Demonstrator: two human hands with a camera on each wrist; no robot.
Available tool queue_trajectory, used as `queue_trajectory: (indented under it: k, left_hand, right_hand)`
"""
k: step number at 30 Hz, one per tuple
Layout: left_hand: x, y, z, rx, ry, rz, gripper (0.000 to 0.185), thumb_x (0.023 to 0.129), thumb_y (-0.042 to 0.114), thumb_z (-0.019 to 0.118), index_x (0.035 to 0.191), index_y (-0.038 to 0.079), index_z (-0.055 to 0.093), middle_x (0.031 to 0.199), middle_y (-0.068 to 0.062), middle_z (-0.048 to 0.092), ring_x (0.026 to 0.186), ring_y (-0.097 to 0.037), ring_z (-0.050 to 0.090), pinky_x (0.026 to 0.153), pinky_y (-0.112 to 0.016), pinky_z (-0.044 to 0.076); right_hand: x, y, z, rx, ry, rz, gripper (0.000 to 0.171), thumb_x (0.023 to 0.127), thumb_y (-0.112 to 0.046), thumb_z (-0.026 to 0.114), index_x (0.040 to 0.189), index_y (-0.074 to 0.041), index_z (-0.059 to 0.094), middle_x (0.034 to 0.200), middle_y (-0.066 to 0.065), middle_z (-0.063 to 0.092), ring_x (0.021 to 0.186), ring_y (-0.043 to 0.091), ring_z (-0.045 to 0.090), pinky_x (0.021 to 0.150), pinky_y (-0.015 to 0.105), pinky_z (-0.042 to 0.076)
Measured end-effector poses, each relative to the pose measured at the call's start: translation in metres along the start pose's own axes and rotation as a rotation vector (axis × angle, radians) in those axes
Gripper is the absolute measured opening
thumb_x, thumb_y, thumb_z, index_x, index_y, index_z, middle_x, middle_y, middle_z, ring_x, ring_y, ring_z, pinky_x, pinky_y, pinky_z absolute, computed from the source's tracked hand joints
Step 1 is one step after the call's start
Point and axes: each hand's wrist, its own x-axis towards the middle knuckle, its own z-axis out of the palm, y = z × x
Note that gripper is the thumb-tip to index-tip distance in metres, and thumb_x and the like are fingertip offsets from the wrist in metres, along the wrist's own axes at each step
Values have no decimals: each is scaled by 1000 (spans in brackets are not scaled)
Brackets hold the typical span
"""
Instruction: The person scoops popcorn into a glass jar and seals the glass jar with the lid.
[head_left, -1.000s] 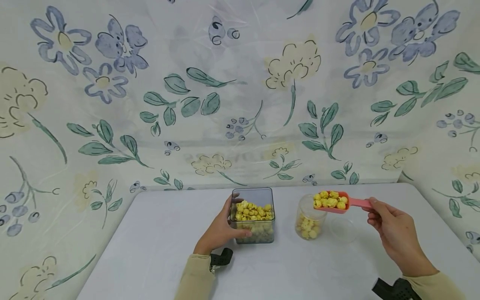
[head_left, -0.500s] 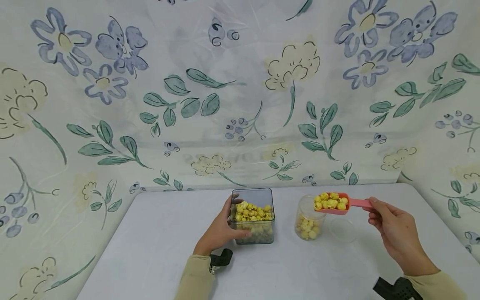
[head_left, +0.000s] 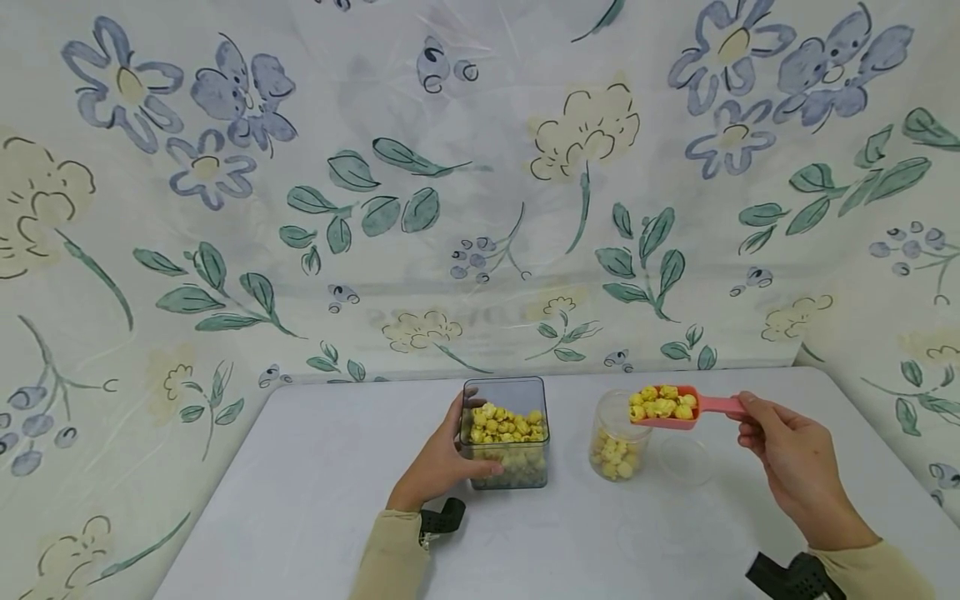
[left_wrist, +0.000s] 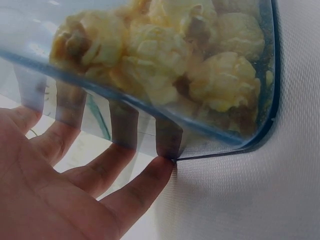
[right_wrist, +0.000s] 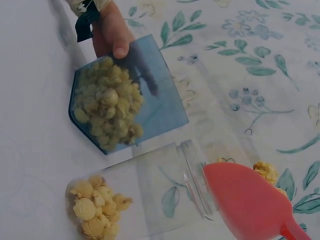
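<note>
My left hand (head_left: pixel 431 471) grips a square, smoky-clear plastic container (head_left: pixel 517 390), thumb across its front and fingers round the left side. Yellow popcorn (head_left: pixel 506 425) fills its lower part; the left wrist view shows it close through the wall (left_wrist: pixel 160 50). In my right hand (head_left: pixel 795 467) is the handle of a red scoop (head_left: pixel 675 423), heaped with popcorn and level. The scoop is over or beside the mouth of a round clear jar (head_left: pixel 617 417), which has some popcorn at its bottom. From the right wrist, the scoop's underside (right_wrist: pixel 250 202) appears by the jar's mouth (right_wrist: pixel 192 175).
A clear round lid (head_left: pixel 686 462) lies flat on the white table (head_left: pixel 315 467), to the right of the jar. Behind the table hangs a floral cloth (head_left: pixel 480 217). A dark device is strapped to each wrist.
</note>
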Motion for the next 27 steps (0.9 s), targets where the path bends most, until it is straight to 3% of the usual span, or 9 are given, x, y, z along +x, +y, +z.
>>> queue_trajectory:
  k: [7, 19, 27]
  left_hand:
    - [-1, 0, 1, 15, -1, 14, 122, 73, 29, 92, 163, 23, 9, 155, 5, 37, 131, -23, 47, 91, -40, 48]
    - [-2, 2, 1, 3, 3, -10, 123, 73, 29, 92, 162, 28, 8, 155, 5, 36, 130, -23, 49, 93, -40, 48]
    - [-2, 5, 1, 15, 0, -3, 121, 73, 30, 92, 162, 30, 9, 156, 4, 36, 133, -25, 46, 92, -41, 48]
  right_hand:
    - [1, -1, 1, -3, 1, -20, 19, 96, -32, 69, 77, -30, 74, 75, -8, 70, 65, 6, 59, 64, 15, 53]
    - [0, -3, 2, -14, 18, -7, 19, 96, -32, 69, 77, -29, 73, 75, -8, 69, 65, 6, 59, 64, 15, 54]
    - [1, -5, 5, -60, 87, 3, 19, 97, -33, 67, 79, -31, 72, 74, -6, 64, 65, 8, 58, 65, 14, 53]
